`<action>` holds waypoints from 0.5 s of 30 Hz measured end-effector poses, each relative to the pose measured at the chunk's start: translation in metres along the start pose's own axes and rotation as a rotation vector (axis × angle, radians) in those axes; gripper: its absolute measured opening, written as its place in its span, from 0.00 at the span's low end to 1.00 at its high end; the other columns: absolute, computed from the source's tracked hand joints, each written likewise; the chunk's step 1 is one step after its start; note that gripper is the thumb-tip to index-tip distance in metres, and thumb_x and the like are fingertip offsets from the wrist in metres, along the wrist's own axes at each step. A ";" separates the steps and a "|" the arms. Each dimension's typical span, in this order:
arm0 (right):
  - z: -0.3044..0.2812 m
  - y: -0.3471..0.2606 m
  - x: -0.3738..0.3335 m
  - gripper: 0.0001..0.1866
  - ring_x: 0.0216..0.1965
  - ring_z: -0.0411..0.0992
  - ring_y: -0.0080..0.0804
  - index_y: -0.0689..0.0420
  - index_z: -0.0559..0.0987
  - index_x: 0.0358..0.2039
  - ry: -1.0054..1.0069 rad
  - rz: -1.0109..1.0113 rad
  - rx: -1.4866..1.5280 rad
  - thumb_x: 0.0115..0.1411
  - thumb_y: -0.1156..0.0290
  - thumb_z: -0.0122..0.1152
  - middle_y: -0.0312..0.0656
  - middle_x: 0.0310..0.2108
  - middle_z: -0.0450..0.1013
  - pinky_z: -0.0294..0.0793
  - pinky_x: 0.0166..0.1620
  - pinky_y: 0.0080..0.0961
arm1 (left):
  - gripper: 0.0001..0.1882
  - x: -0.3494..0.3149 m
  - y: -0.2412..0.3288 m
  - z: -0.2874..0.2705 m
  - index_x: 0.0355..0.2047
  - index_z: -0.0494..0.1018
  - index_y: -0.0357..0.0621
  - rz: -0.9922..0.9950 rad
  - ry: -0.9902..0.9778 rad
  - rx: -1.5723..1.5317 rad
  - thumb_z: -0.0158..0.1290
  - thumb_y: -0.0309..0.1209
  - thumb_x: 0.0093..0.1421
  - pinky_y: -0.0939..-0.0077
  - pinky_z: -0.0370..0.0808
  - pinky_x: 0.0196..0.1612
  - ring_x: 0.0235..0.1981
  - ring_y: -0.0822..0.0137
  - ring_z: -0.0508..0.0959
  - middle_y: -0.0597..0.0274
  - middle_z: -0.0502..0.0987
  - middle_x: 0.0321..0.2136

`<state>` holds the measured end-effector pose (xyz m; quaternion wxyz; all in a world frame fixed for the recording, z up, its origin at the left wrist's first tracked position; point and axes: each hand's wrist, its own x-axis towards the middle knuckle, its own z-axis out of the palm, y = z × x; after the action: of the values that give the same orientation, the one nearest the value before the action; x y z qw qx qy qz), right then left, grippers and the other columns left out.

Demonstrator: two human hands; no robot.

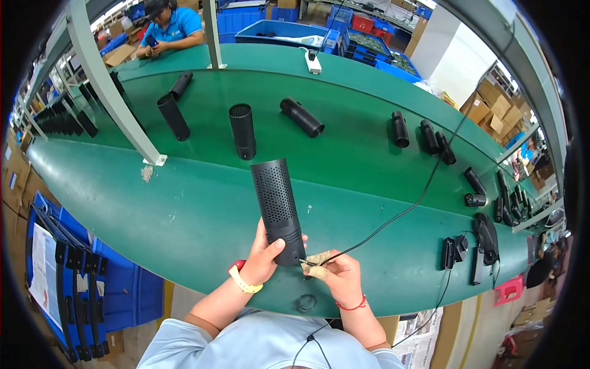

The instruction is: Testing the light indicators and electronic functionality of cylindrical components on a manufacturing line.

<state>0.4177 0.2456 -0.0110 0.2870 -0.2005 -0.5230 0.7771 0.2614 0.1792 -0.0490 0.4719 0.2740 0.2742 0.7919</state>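
Over the near side of the green bench point(203, 227), a black perforated cylinder point(275, 197) is held up at a slight tilt, the left grip point(263, 258) wrapped round its lower part. The right grip point(341, 273), with tan covers on some fingertips, pinches the end of a thin black cable point(393, 216) right by the cylinder's lower end. Judging from this, joining or testing the two looks under way rather than finished; what probably remains is freeing the cable and setting the cylinder down. Whether the cable's tip is seated cannot be told, as fingers crowd the spot. Nothing shows whether the upright cylinder point(243, 135) or the lying cylinders point(302, 117) beyond are done or waiting. The left fingers' far side is hidden, the cable's other end cannot be made out, and the dark pieces point(505, 197) at far right blur together.
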 end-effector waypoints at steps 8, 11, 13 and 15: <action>0.010 -0.011 -0.011 0.10 0.26 0.71 0.32 0.68 0.76 0.27 0.029 -0.271 -0.483 0.41 0.86 0.63 0.47 0.27 0.74 0.71 0.32 0.20 | 0.37 -0.006 -0.009 0.009 0.57 0.44 0.47 0.160 -0.048 0.228 0.53 0.25 0.51 0.64 0.71 0.44 0.40 0.56 0.74 0.51 0.66 0.45; 0.007 -0.016 -0.016 0.10 0.25 0.71 0.31 0.68 0.76 0.27 0.016 -0.269 -0.519 0.40 0.86 0.63 0.47 0.26 0.74 0.70 0.31 0.20 | 0.38 -0.007 -0.015 0.012 0.57 0.45 0.47 0.130 -0.069 0.163 0.53 0.25 0.50 0.65 0.71 0.44 0.40 0.57 0.74 0.51 0.66 0.45; 0.004 -0.018 -0.019 0.09 0.24 0.70 0.31 0.68 0.77 0.26 -0.005 -0.275 -0.545 0.39 0.85 0.64 0.47 0.26 0.73 0.69 0.30 0.19 | 0.38 -0.007 -0.018 0.014 0.57 0.45 0.47 0.106 -0.089 0.110 0.53 0.24 0.50 0.65 0.71 0.44 0.40 0.58 0.74 0.51 0.66 0.45; 0.002 -0.018 -0.021 0.10 0.24 0.70 0.30 0.67 0.77 0.26 -0.001 -0.256 -0.531 0.39 0.85 0.64 0.46 0.26 0.73 0.69 0.30 0.19 | 0.38 -0.008 -0.021 0.017 0.57 0.45 0.46 0.091 -0.076 0.091 0.53 0.24 0.50 0.65 0.71 0.43 0.40 0.58 0.74 0.51 0.66 0.45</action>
<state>0.4362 0.2354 0.0069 0.3198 -0.2006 -0.7293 0.5706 0.2892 0.1836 -0.0527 0.4327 0.3374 0.2790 0.7881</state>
